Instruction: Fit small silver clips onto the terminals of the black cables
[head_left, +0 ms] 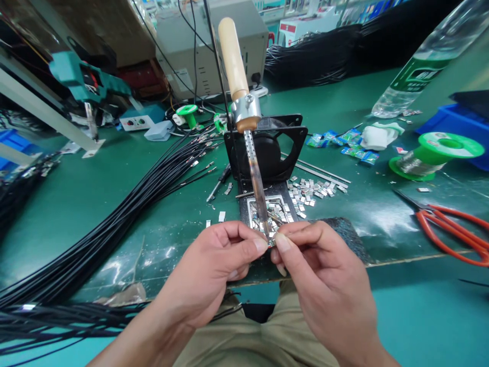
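My left hand [214, 270] and my right hand [321, 275] meet at the front edge of the green bench, fingertips pinched together on a tiny metal piece [272, 241]. The piece sits right at the tip of a soldering iron [255, 173] with a wooden handle [233, 58], clamped at a slant on a black stand. Just behind my fingers is a small metal tray [267, 211] with several small silver clips. A black wire runs from under my left hand toward my lap.
A thick bundle of black wires [114, 224] fans across the left of the bench. Loose silver clips [311, 191] lie right of the stand. Orange-handled scissors [454, 232], a green solder spool [435, 155], a plastic bottle [424, 61] and a black fan [267, 148] stand around.
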